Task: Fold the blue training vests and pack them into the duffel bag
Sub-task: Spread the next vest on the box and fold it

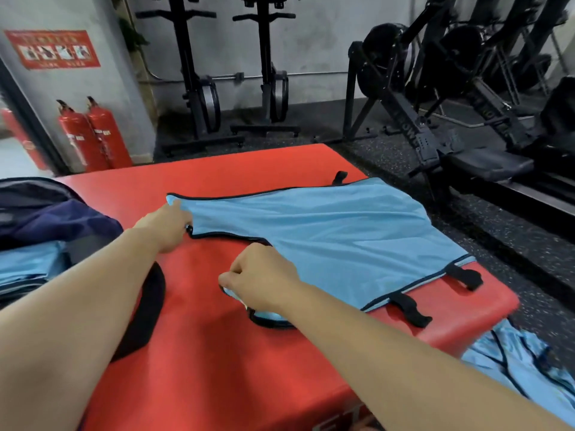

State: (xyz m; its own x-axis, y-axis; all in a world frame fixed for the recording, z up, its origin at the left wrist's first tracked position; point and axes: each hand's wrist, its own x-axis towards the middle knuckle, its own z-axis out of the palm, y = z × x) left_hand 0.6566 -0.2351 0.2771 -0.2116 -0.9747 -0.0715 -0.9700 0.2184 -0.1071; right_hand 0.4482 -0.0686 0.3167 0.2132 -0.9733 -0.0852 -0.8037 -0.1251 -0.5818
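A light blue training vest [348,241] with black trim lies spread flat on the red padded block [199,353]. My left hand [166,225] pinches the vest's far shoulder strap at its left end. My right hand [261,278] pinches the near shoulder strap, lifted slightly off the block. The dark navy duffel bag [53,219] stands open at the left edge, with folded blue vests [28,272] stacked inside it. Its black strap [146,312] trails across the block under my left forearm.
More unfolded blue vests [522,365] lie in a heap on the floor at the block's right side. Black rowing machines [435,119] and bikes stand behind on the speckled floor. Two red fire extinguishers [93,135] stand against the wall at the left.
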